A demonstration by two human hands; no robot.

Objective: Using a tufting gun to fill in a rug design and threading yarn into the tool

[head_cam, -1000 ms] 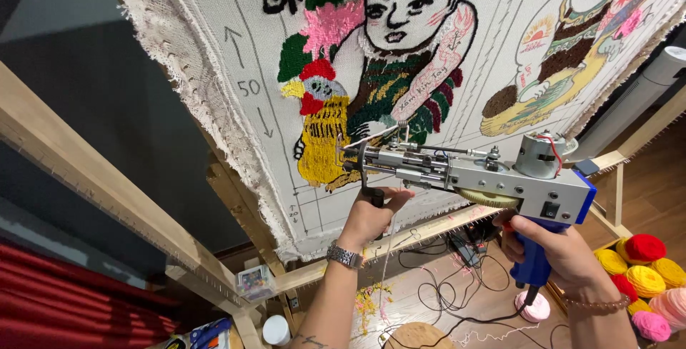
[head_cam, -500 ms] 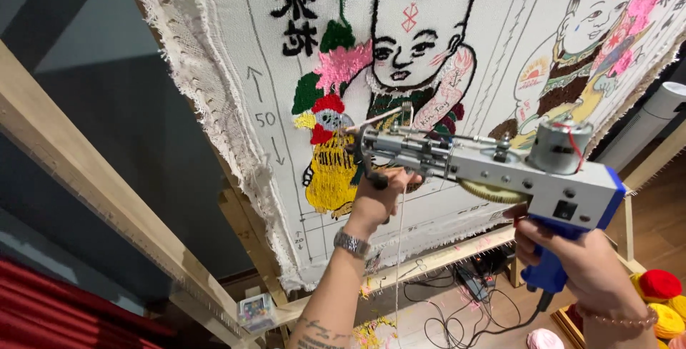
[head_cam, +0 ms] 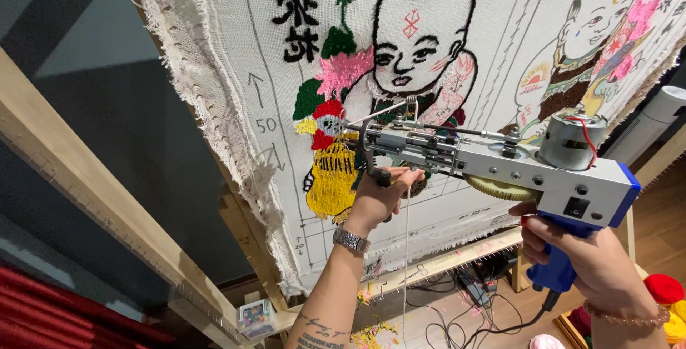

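The right hand (head_cam: 597, 260) is closed around the blue plastic grip of a tufting gun (head_cam: 514, 167), a long grey metal tool with a round silver motor on top and a toothed yellowish wheel under its body. The left hand (head_cam: 382, 195) is closed on the black front handle of the same gun, and a metal watch (head_cam: 350, 240) sits on that wrist. The thin needle end touches the white woven cloth (head_cam: 236, 106) just above the left hand. The cloth is stretched on a wooden frame (head_cam: 86, 199) and has frayed, fluffy edges. Beside the needle is a soft tufted picture of a child with pink flowers and a yellow patch (head_cam: 330, 177). Black signs and a drawn arrow stand farther left of the hands. Below the right hand, black cables (head_cam: 457, 320) lie on the floor.
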